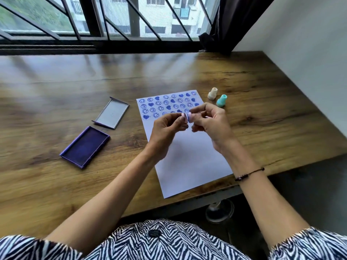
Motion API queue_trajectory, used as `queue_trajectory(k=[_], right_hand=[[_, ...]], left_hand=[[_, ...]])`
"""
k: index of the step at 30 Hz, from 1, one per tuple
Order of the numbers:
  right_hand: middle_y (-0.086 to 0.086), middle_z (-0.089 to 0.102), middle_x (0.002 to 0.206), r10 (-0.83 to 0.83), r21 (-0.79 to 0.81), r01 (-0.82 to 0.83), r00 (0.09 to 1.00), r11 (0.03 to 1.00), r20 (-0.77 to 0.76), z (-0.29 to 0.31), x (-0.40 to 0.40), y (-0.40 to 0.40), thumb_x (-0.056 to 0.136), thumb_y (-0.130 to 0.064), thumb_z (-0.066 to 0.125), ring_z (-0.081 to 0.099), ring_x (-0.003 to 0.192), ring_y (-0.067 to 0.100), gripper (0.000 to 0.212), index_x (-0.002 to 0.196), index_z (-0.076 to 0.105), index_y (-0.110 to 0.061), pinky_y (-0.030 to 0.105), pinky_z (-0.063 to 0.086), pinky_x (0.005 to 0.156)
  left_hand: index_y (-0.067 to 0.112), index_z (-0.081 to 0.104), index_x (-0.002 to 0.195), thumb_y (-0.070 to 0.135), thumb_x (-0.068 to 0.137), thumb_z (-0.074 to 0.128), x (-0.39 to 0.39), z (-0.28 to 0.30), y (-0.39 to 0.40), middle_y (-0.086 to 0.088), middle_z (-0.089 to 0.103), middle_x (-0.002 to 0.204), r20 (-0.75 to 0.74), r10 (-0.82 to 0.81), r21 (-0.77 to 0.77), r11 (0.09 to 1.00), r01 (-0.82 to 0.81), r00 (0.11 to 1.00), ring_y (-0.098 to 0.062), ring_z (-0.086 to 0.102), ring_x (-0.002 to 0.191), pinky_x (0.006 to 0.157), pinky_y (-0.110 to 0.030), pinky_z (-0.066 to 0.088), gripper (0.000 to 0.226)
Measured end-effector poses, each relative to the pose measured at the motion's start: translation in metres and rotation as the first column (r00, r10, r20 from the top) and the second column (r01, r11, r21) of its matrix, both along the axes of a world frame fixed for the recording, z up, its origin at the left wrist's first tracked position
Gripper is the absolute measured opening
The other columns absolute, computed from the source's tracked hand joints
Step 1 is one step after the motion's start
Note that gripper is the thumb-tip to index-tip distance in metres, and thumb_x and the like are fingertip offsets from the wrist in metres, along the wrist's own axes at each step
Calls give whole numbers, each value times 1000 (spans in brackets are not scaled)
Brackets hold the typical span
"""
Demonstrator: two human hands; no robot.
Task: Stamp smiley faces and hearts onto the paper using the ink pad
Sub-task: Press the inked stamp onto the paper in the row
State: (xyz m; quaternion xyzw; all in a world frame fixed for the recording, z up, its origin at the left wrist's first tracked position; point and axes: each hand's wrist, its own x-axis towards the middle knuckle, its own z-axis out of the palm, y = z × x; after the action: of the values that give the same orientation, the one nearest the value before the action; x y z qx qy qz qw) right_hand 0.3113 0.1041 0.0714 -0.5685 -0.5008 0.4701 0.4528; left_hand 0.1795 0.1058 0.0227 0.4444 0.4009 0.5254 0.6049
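Pinching one pink stamp (189,118) between my left hand (165,131) and right hand (212,122) above the paper (187,162), its long axis sideways; two stamps (212,93) stand beside (ink pad (85,146) open, left).

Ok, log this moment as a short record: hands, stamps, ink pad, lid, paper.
left hand: raised over the paper, pinching a small pink piece at the fingertips
right hand: raised, pinching a second small pale piece against the first
held pieces: too small and blurred to identify
spare stamps: cream stamp and teal stamp on the table beside the paper's top right corner
ink pad: open, left of the paper
lid: off, beyond the pad
paper: top rows stamped blue, rest blank
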Motion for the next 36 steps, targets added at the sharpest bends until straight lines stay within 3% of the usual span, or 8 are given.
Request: queue_trajectory(k=[11,16,19,21,24,28,32,36], right_hand=[[6,67,71,-77,134,57,986,989,147,-10,1,-18,79,-17,70,60,52,15,7,79,63,-17,30,55,58],[8,69,73,-131,171,116,988,978,79,-11,3,-22,81,-17,68,60,51,10,5,81,63,-16,24,53,54],[7,68,72,-132,140,106,974,984,186,-8,19,-13,80,-14,67,60,53,14,7,84,64,-10,28,54,55],[14,70,79,-181,175,122,906,977,382,-6,33,2,80,-10,64,64,65,23,4,83,65,-7,35,54,62],[20,68,94,-255,258,85,616,962,746,-3,59,29,80,-8,52,61,87,35,15,87,65,-5,41,52,73],[21,62,101,-173,183,7,357,983,918,-10,78,56,85,-10,52,60,91,37,16,97,60,-4,37,48,69],[21,63,103,-141,143,14,268,990,953,-15,83,70,84,-10,56,61,95,38,17,100,57,-5,41,51,75],[21,64,107,-96,88,41,244,995,965,-19,84,73,84,-14,58,60,98,39,22,103,54,-5,40,50,77]], left_hand=[[20,65,85,16,85,58,3,6,-7,3,67,71,-133,-63,69,995,73,989,-7,61,65,63,-19,50,9],[17,63,87,21,86,56,10,13,-3,4,63,71,-239,-46,119,990,76,970,-6,59,65,60,-18,48,8],[14,63,91,18,87,54,22,15,3,1,64,73,-322,-89,71,990,118,943,-11,59,68,66,-22,50,10],[11,62,89,12,89,51,33,17,9,-7,62,76,-322,-77,-8,997,78,944,-17,56,71,72,-29,49,12],[5,62,90,7,89,47,47,20,14,-7,59,71,-305,-60,-90,995,34,951,-19,54,68,70,-28,48,15],[5,61,96,9,90,46,56,24,16,-5,59,72,-293,-97,-116,991,65,951,-17,56,69,72,-27,50,17],[1,62,100,9,90,47,63,27,18,-12,63,81,-320,-95,-98,993,67,943,-21,58,76,80,-35,52,20],[1,62,97,7,89,47,60,25,21,-15,62,82,-302,-89,-107,992,60,949,-21,57,73,75,-30,51,19]])
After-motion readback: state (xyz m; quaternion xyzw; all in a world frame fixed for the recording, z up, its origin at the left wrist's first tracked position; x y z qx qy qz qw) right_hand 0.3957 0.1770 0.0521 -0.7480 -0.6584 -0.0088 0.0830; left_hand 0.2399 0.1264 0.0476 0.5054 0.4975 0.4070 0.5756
